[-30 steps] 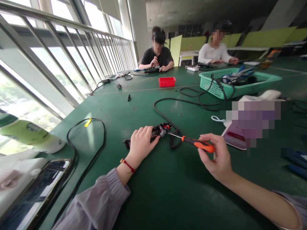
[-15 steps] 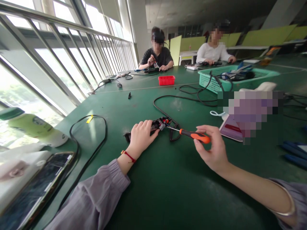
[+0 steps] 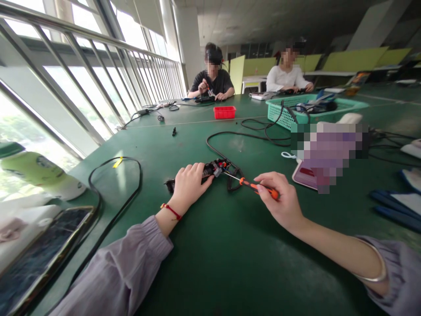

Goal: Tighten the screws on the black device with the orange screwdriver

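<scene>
My left hand (image 3: pixel 190 186) is wrapped over a black device with exposed inner parts (image 3: pixel 217 167), pressing it against the green table (image 3: pixel 210 254). Small red and grey pieces show at its right end; the middle lies hidden under my fingers. Between the thumb and fingers of my right hand (image 3: pixel 279 197) is an orange and black screwdriver (image 3: pixel 259 188). Its metal shaft points left, with the tip at the device's right end; I cannot tell whether it sits in a screw. A black cord (image 3: pixel 213 147) runs up from near the device.
A red tray (image 3: pixel 224 113) and a green basket (image 3: pixel 286 116) of tools stand farther back. At left are a bottle (image 3: pixel 42 175), a phone (image 3: pixel 46 245) and a looped cable (image 3: pixel 141 175). Blue-handled tools (image 3: pixel 394 210) lie right. Two people (image 3: pixel 213 79) sit across the table.
The view has shifted slightly, so most things appear a little farther left. My right fingers have closed in around the screwdriver handle, which looks turned. The left hand keeps its hold.
</scene>
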The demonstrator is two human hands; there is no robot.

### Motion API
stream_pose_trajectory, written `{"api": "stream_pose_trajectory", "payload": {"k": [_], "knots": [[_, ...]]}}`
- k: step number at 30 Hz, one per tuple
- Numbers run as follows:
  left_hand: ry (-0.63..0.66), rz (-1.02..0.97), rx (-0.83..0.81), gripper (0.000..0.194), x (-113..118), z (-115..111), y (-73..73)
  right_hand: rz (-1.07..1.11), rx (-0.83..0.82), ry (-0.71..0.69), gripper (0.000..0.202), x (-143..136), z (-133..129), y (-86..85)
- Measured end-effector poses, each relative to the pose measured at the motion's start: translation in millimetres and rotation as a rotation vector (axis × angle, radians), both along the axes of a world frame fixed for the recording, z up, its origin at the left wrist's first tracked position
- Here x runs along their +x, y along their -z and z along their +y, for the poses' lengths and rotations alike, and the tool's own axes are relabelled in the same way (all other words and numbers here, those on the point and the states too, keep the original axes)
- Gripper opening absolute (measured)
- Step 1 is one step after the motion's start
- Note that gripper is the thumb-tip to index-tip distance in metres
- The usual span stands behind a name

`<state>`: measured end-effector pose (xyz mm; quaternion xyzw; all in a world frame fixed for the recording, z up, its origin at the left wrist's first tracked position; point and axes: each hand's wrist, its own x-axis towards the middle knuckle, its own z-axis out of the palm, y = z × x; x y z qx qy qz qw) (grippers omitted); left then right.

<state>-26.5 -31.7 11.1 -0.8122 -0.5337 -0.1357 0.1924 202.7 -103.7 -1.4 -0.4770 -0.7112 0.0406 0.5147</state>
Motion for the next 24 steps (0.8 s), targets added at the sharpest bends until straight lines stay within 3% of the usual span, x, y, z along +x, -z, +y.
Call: {"api": "stream_pose_trajectory", "payload": {"k": [6, 11, 17, 21, 24], "knots": [[-0.005, 0.018, 0.010, 0.031, -0.1, 0.7, 0.7, 0.110, 0.069, -0.002, 0.032, 0.5, 0.7, 4.0], [-0.006, 0.008, -0.002, 0.030, 1.3, 0.1, -0.9, 0.020, -0.005, -0.022, 0.009, 0.1, -0.8, 2.1], [-0.010, 0.007, -0.009, 0.030, 0.8, 0.4, -0.3, 0.098, 0.066, -0.008, 0.028, -0.1, -0.2, 1.8], [-0.006, 0.001, -0.003, 0.030, 1.1, 0.6, -0.1, 0.029, -0.012, -0.035, 0.012, -0.5, -1.3, 1.3], [-0.003, -0.003, -0.007, 0.030, 1.2, 0.5, 0.2, 0.063, -0.059, -0.040, 0.018, -0.4, -1.0, 1.5]]}}
